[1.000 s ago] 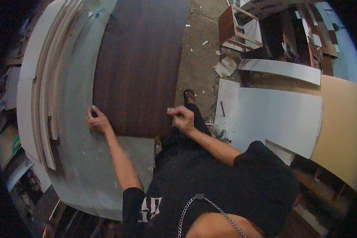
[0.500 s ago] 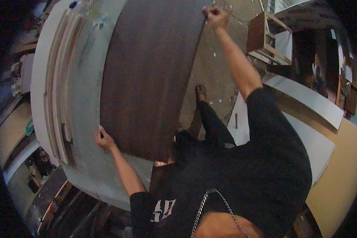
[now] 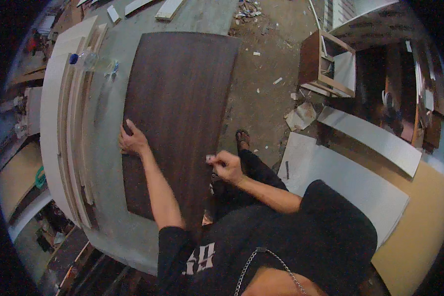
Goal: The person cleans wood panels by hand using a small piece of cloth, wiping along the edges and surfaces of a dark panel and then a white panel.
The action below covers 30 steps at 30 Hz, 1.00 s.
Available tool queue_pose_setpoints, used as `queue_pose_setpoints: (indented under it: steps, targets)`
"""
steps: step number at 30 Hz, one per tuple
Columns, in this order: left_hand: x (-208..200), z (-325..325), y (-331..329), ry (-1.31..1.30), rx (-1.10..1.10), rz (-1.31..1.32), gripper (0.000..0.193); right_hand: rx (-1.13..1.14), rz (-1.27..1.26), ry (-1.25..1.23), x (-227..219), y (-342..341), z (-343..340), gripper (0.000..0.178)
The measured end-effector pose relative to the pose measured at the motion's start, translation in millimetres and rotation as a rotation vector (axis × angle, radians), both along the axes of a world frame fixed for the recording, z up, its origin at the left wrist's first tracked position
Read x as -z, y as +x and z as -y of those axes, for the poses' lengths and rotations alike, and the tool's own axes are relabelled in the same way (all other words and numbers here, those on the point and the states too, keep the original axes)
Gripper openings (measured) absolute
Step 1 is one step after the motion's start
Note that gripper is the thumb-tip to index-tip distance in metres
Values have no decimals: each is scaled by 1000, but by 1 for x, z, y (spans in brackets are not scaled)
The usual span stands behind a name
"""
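A long dark brown wood-grain board (image 3: pixel 177 93) lies lengthwise in front of me on a pale grey-green work surface (image 3: pixel 106 163). At the board's left edge, my left hand (image 3: pixel 134 142) is closed over the rim, its fingertips partly hidden beyond it. My right hand (image 3: pixel 228 167) is closed in a pinch at the right edge, nearer to me. Between its thumb and fingers shows a small pale piece (image 3: pixel 210 159), too small to name exactly, touching or very close to the board's edge.
Pale strips (image 3: pixel 76 123) lie stacked along the left, with a blue-capped clear bottle (image 3: pixel 89 60) by them. On the right are an open wooden frame box (image 3: pixel 314 56), white panels (image 3: pixel 345 172) and a tan sheet (image 3: pixel 422 212). Scraps litter the floor (image 3: pixel 261 64).
My right hand has come back from the board's far right edge to its near part. My left hand sits farther up the left edge. The board's far end has come into view.
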<state>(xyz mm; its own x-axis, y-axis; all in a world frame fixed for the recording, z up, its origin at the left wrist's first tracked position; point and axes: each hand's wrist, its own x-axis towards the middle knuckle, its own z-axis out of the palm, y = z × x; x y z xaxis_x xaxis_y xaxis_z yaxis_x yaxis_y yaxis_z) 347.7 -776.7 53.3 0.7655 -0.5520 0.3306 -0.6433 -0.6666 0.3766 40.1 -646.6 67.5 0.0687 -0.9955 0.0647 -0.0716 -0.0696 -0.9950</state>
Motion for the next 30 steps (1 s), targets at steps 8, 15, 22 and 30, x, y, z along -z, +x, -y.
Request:
queue_pose_setpoints:
  steps: [8,15,22,30]
  targets:
    - [-5,-19,15,55,104,89,67,456,-393,-140,21,-48,250,21]
    - [12,-12,33,-54,100,101,62,353,-47,-58,18,-133,370,19]
    - [2,-7,11,57,-6,72,57,231,-86,69,-1,-127,320,13]
    - [-2,-12,6,113,11,74,50,-348,-420,-107,-24,-136,384,6]
